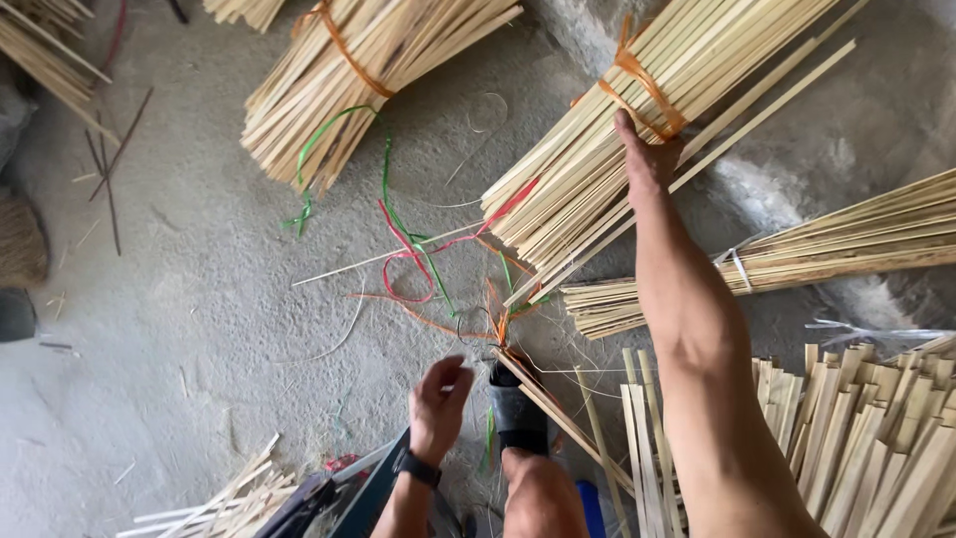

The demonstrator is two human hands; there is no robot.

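Note:
My right hand (645, 154) reaches far forward and rests on a bundle of pale bamboo strips (597, 179) tied with an orange band (647, 95); its fingers lie against the strips beside the band. My left hand (438, 403), with a black watch at the wrist, hovers low near my knee, fingers loosely curled and holding nothing. My foot in a dark sandal (518, 408) sits between the hands.
A second tied bundle (349, 70) lies at the back left, a third (797, 254) at the right. Loose flat strips (876, 438) pile at the lower right. Red, green and orange strings (418, 259) lie tangled on the concrete floor (199, 329).

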